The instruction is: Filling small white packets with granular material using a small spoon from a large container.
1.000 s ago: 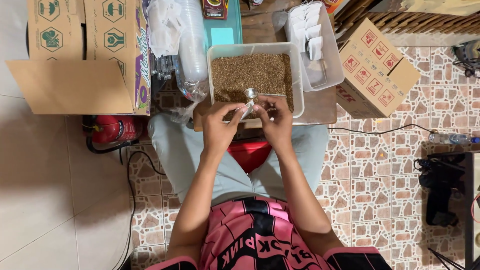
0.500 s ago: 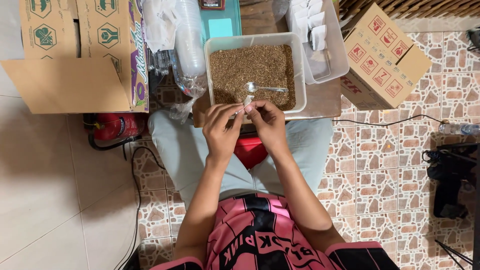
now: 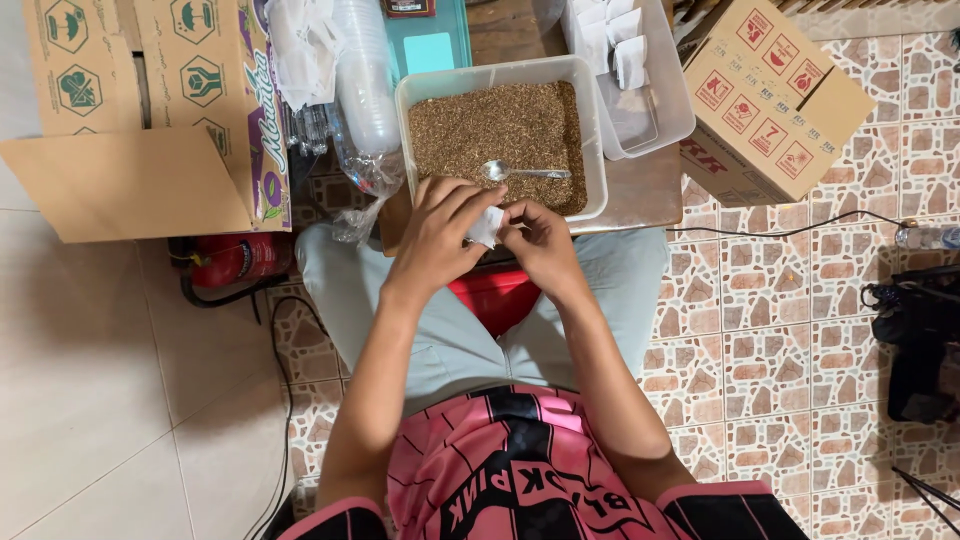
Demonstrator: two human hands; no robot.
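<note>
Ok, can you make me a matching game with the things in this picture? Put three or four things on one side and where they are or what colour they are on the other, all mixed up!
Things:
1. spoon
2. small white pouch
3. red cylinder
4. clear tub

Places or states:
A. lying on the floor under the big open cardboard box
B. pinched between the left hand and the right hand
C. holding a few white pouches
D. lying on the brown grains in the white tray

Pairs: 1-D, 2-B, 3-A, 4-C
</note>
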